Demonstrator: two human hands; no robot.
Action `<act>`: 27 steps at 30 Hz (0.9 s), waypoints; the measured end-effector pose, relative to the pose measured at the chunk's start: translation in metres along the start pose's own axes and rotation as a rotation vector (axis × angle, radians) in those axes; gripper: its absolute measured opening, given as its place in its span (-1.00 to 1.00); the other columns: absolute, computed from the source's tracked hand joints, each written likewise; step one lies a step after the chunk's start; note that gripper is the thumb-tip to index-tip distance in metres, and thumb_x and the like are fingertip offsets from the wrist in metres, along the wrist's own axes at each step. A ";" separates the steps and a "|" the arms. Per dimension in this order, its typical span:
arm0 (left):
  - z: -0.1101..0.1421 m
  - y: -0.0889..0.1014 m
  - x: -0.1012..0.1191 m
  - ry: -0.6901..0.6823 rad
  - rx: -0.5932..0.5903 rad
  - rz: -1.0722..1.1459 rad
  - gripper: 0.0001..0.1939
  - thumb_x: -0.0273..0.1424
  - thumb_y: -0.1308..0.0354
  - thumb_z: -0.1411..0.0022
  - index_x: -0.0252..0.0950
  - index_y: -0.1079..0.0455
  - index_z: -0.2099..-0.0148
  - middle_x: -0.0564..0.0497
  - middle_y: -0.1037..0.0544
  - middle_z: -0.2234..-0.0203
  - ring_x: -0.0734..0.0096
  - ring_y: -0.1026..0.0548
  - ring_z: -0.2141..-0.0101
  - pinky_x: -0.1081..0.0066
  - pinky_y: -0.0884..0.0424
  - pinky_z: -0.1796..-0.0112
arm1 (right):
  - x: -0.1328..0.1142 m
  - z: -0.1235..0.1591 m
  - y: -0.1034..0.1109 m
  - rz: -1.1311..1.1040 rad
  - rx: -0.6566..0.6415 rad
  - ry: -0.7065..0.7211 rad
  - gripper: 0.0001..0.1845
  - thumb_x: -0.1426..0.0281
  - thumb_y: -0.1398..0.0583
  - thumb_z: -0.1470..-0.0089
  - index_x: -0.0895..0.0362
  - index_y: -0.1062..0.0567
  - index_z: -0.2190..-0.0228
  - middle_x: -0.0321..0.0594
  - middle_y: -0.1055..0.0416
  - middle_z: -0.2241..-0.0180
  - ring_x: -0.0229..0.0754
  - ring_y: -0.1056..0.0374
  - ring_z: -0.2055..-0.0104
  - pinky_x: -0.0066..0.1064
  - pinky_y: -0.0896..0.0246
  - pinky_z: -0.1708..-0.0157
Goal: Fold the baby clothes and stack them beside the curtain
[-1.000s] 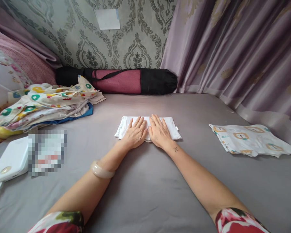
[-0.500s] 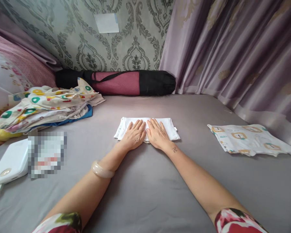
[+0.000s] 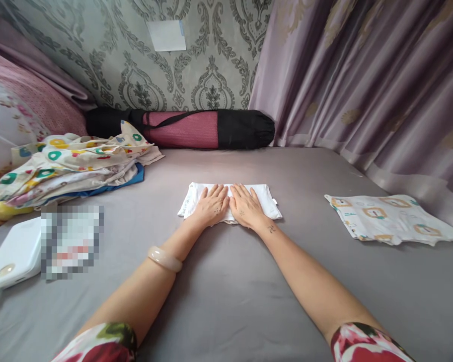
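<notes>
A folded white garment (image 3: pixel 263 197) with a small tag at its right edge lies flat on the grey bed sheet (image 3: pixel 226 281). My left hand (image 3: pixel 212 205) rests palm down on its middle, fingers stretched out. Beside it, my right hand (image 3: pixel 246 205) lies flat on the same cloth, and the two hands almost touch along their inner edges. Between and under the palms the cloth is hidden. Over to the right is another folded piece, a white cloth with an orange animal print (image 3: pixel 394 218), which neither hand touches.
At the left is a heap of patterned clothes (image 3: pixel 79 161). In front of it lie a white power bank (image 3: pixel 13 256) with a cable and a blurred-out object (image 3: pixel 73 241). A pink and black rolled mat bag (image 3: pixel 189 129) lies along the wall. Purple curtains (image 3: pixel 343 75) hang at right.
My left hand has shifted slightly to the right, closer to my right hand. Both hands stay flat on the white garment; the view has moved a little.
</notes>
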State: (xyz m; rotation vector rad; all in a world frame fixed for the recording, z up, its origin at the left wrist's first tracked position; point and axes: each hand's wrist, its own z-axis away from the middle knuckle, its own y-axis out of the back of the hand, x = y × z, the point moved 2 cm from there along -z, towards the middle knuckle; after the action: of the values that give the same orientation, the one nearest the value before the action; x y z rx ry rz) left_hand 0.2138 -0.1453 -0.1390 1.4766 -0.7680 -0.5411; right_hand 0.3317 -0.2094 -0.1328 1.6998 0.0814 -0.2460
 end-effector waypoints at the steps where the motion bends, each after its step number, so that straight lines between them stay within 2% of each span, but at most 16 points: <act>1: 0.000 0.000 0.000 -0.003 0.000 0.002 -0.44 -0.28 0.36 -0.45 -0.37 -0.03 -0.38 -0.15 -0.11 -0.35 0.11 -0.02 -0.34 -0.01 0.02 -0.27 | 0.000 0.000 0.001 -0.003 -0.003 0.000 -0.39 0.33 0.18 -0.31 0.29 -0.14 -0.29 -0.08 -0.03 -0.35 -0.04 0.13 -0.39 -0.04 0.33 -0.35; 4: 0.001 0.002 0.000 0.007 0.027 0.002 -0.45 -0.29 0.34 -0.45 -0.34 -0.06 -0.37 -0.14 -0.14 -0.34 0.11 -0.04 -0.34 -0.03 0.01 -0.27 | 0.001 0.001 0.004 -0.015 -0.002 -0.005 -0.40 0.33 0.18 -0.31 0.27 -0.14 -0.29 -0.09 -0.03 -0.35 -0.04 0.14 -0.40 -0.03 0.33 -0.35; 9: 0.000 0.005 -0.005 0.044 0.172 -0.041 -0.47 -0.28 0.33 -0.45 -0.29 -0.12 -0.35 -0.14 -0.17 -0.33 0.13 -0.01 -0.35 -0.05 0.12 -0.28 | 0.009 0.001 0.010 0.012 0.075 -0.065 -0.41 0.34 0.18 -0.31 0.27 -0.15 -0.29 -0.06 0.01 -0.36 -0.05 0.19 -0.41 -0.01 0.39 -0.35; 14: -0.003 -0.002 -0.010 0.003 0.045 0.017 -0.45 -0.24 0.37 -0.46 -0.30 -0.10 -0.36 -0.14 -0.19 -0.32 0.11 -0.10 -0.32 -0.08 0.01 -0.25 | 0.013 0.000 0.005 -0.004 -0.003 -0.072 -0.41 0.34 0.17 -0.32 0.28 -0.17 -0.28 -0.06 -0.09 -0.33 -0.01 0.11 -0.39 -0.01 0.28 -0.33; 21: -0.002 0.001 -0.008 0.033 0.028 0.016 -0.45 -0.25 0.35 -0.46 -0.30 -0.09 -0.36 -0.14 -0.17 -0.32 0.11 -0.08 -0.32 -0.05 0.02 -0.26 | 0.011 0.000 0.004 0.002 -0.004 -0.091 -0.42 0.33 0.17 -0.32 0.25 -0.16 -0.28 -0.07 -0.07 -0.33 -0.05 0.13 -0.39 -0.04 0.30 -0.34; 24: 0.000 0.004 -0.007 0.043 0.057 -0.013 -0.46 -0.26 0.34 -0.46 -0.32 -0.11 -0.35 -0.14 -0.20 -0.31 0.13 -0.09 -0.32 -0.03 0.02 -0.27 | 0.013 0.001 0.006 0.001 0.002 -0.096 -0.42 0.33 0.18 -0.33 0.24 -0.16 -0.28 -0.09 -0.05 -0.34 -0.06 0.14 -0.40 -0.06 0.32 -0.34; 27: 0.002 0.005 -0.011 0.090 0.158 -0.062 -0.45 -0.26 0.35 -0.46 -0.34 -0.13 -0.34 -0.16 -0.21 -0.30 0.15 -0.08 -0.33 -0.03 0.08 -0.28 | 0.018 0.002 0.008 0.032 0.059 -0.131 -0.41 0.32 0.19 -0.33 0.28 -0.15 -0.29 -0.07 0.00 -0.36 -0.06 0.18 -0.41 -0.07 0.37 -0.35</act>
State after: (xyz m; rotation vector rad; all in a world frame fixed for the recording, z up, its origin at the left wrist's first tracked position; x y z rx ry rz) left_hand 0.2045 -0.1379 -0.1353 1.6637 -0.7094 -0.4655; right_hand 0.3509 -0.2139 -0.1292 1.7380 -0.0502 -0.3379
